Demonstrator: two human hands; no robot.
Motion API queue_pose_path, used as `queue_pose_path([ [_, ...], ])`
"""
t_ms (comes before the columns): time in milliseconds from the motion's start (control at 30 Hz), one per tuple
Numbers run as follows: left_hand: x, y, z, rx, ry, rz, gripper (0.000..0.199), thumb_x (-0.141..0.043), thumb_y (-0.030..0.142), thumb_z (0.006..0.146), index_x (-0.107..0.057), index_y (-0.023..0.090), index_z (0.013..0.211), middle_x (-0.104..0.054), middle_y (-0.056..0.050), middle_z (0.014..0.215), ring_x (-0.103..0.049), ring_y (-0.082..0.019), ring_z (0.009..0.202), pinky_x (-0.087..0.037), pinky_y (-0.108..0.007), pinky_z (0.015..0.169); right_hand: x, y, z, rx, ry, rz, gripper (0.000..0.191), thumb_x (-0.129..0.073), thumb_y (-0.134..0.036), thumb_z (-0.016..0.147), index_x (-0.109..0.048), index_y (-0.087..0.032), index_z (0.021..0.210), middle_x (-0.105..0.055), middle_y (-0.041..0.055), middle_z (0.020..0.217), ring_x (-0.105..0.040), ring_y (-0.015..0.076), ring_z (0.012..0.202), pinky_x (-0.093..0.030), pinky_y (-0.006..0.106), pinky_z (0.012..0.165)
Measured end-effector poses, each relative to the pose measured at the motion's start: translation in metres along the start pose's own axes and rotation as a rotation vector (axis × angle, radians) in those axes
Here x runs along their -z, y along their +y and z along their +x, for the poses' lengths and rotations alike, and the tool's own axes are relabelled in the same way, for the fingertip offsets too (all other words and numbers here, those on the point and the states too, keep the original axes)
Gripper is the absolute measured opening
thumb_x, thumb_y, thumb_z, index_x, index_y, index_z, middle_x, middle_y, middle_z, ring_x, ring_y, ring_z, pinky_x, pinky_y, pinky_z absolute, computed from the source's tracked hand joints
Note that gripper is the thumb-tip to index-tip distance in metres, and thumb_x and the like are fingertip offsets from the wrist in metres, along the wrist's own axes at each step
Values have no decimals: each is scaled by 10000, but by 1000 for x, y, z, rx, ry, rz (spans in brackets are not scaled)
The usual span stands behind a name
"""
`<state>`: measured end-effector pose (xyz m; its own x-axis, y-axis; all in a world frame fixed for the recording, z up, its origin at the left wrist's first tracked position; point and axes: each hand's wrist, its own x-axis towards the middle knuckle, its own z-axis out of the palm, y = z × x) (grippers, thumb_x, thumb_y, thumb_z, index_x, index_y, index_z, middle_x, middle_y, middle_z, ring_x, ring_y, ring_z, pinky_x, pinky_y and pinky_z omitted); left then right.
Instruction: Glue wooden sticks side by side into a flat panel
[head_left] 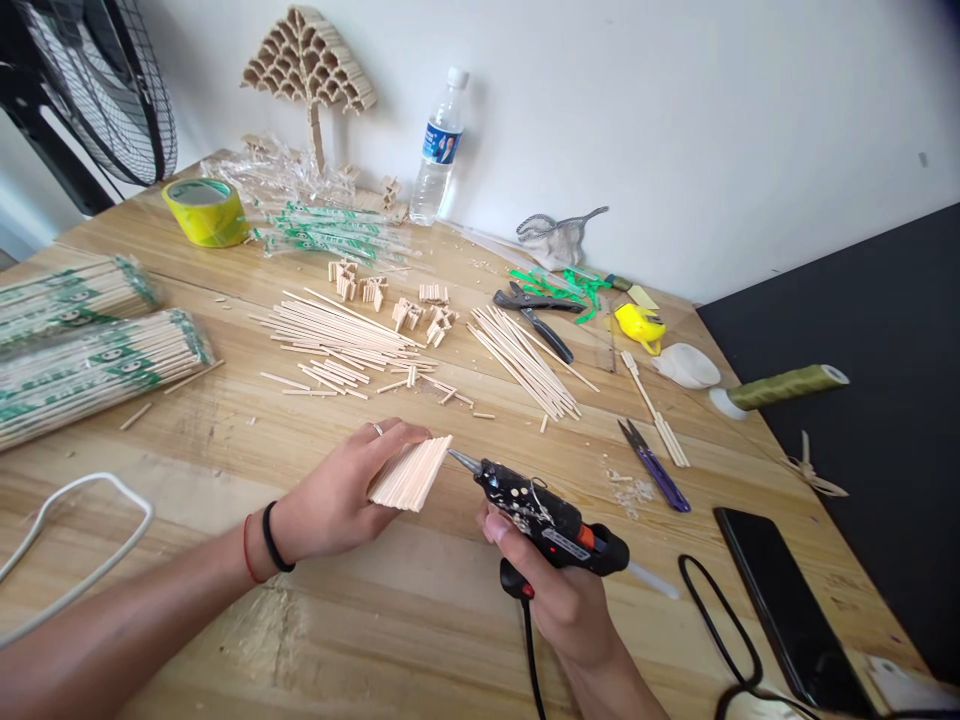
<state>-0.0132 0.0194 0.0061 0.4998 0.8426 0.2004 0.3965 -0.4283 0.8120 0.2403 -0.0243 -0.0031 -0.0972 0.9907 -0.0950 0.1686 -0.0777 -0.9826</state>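
My left hand [352, 485] grips a small panel of wooden sticks [411, 474] laid side by side, tilted above the table. In my right hand [559, 595] is a black hot glue gun [551, 515], its metal nozzle pointing left at the panel's right edge. Whether the tip touches the panel, I cannot tell. A clear glue stick pokes out of the gun's back, and its cord hangs down. Beyond my hands lie loose wooden sticks [345, 332], a second bunch of sticks [525, 362] and several small stick pieces [406, 314].
Purple-handled scissors [654, 468], a black phone [787, 600] and black pliers [536, 310] lie to the right. Bagged sticks [97, 370] and yellow tape [205, 212] are on the left. At the back stand a water bottle [441, 150] and a stick-built tree [307, 70].
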Motion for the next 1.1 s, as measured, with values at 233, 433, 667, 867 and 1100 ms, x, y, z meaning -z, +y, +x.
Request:
queue_pose_path([
  [233, 1, 0, 1, -18, 9, -6, 539, -552, 102, 803, -548, 212, 1330, -720, -88, 1230, -690, -265, 1091, -526, -376, 959, -2, 1, 1, -9, 32, 9, 440, -747, -567, 928, -633, -229, 669, -583, 20, 629, -563, 226, 654, -515, 382, 657],
  [433, 0, 1, 0, -1, -3, 1, 549, -565, 96, 790, -553, 218, 1325, -718, -88, 1240, -682, -270, 1092, -533, -379, 968, 0, 2, 0, -30, 18, 3, 466, -731, -577, 943, -594, -229, 665, -552, 10, 647, -525, 209, 654, -469, 368, 650],
  [667, 0, 1, 1, -8, 1, 0, 530, -553, 108, 811, -544, 216, 1329, -715, -84, 1229, -683, -263, 1086, -523, -370, 961, 0, 4, -1, -40, 40, 1, 464, -738, -569, 942, -588, -226, 667, -591, 17, 685, -539, 214, 686, -461, 366, 670],
  [867, 0, 1, 1, -17, -1, -5, 534, -542, 104, 812, -541, 204, 1336, -710, -83, 1225, -675, -259, 1079, -507, -366, 940, 0, 4, 0, -53, 48, 12, 394, -744, -516, 951, -618, -223, 718, -590, 20, 720, -528, 213, 699, -438, 357, 650],
  [1100, 0, -1, 1, -10, -1, -2, 533, -541, 100, 807, -551, 206, 1329, -704, -78, 1216, -664, -260, 1069, -501, -367, 940, 0, 7, -1, -88, 61, 49, 428, -765, -509, 933, -595, -225, 661, -542, -3, 647, -486, 191, 629, -438, 358, 634],
])
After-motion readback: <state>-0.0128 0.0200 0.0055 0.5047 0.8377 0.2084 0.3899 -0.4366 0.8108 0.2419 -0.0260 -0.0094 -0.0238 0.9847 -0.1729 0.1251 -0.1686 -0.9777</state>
